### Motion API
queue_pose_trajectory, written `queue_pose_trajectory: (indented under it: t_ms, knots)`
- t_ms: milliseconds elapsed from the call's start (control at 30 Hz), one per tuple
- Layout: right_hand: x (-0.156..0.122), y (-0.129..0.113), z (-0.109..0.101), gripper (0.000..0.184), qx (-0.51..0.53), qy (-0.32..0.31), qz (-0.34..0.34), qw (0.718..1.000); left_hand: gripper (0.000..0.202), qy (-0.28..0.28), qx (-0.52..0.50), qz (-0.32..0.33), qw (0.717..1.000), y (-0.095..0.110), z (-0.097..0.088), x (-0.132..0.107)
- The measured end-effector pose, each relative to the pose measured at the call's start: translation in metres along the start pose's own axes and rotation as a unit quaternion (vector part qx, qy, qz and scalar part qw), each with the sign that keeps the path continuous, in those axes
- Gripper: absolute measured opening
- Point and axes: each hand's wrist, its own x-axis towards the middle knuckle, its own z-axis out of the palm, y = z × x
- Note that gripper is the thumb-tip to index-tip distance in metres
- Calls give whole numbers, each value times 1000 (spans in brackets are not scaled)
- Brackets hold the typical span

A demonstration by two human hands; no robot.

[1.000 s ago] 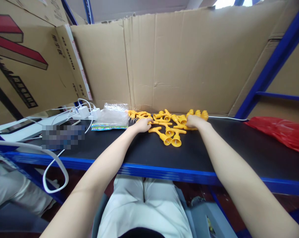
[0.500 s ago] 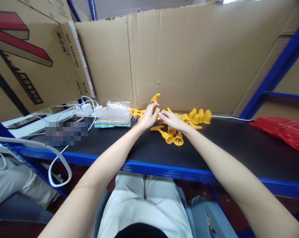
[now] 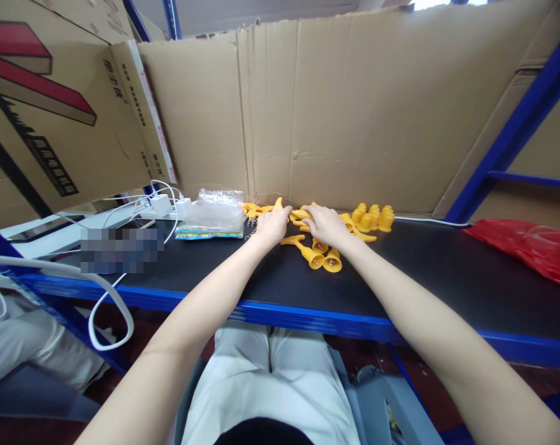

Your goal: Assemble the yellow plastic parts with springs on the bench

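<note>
My left hand [image 3: 271, 228] is closed around a yellow plastic piece [image 3: 279, 203], whose curved tip sticks up past the fingers. To its right, my right hand [image 3: 329, 226] curls its fingers over another yellow plastic piece [image 3: 301, 214] at the pile. Its grip is partly hidden behind the hand. In front of the hands lie a yellow bell-shaped piece with a curved handle [image 3: 308, 252] and a yellow bell-shaped cup [image 3: 332, 261], hollow ends toward me. More yellow handled pieces [image 3: 256, 210] lie left of my left hand.
Several yellow cups [image 3: 374, 217] stand grouped at the back right. A clear plastic bag stack [image 3: 215, 213] lies left, near white chargers [image 3: 161, 204] and cables. A red plastic bag [image 3: 525, 247] is far right. Cardboard [image 3: 354, 111] walls the back of the black tabletop [image 3: 428, 278].
My left hand has come down and slightly left, lowering its yellow piece from higher up. My right hand has moved apart from it, onto the yellow pieces.
</note>
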Motion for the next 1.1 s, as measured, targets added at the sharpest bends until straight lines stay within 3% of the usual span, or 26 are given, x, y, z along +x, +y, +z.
queue_pose_trajectory:
  t_ms: [133, 300, 567, 733, 967, 1100]
  knots:
    - [-1, -3, -3, 30, -49, 21, -52, 997, 29, -3, 21, -36, 999, 2, -2, 1]
    - [0, -2, -6, 30, -44, 50, -52, 996, 34, 53, 12, -59, 997, -7, 1, 2]
    - [0, 14, 8, 26, -30, 0, -60, 998, 37, 33, -28, -30, 999, -17, 12, 5]
    - [2, 16, 6, 21, -45, -35, -62, 996, 38, 22, -51, -22, 998, -19, 15, 7]
    - [2, 7, -12, 18, -80, 24, -105, 991, 39, 13, -133, -20, 991, -22, 19, 12]
    - [1, 10, -11, 20, -79, 42, -103, 991, 39, 21, -140, -18, 990, -22, 18, 11]
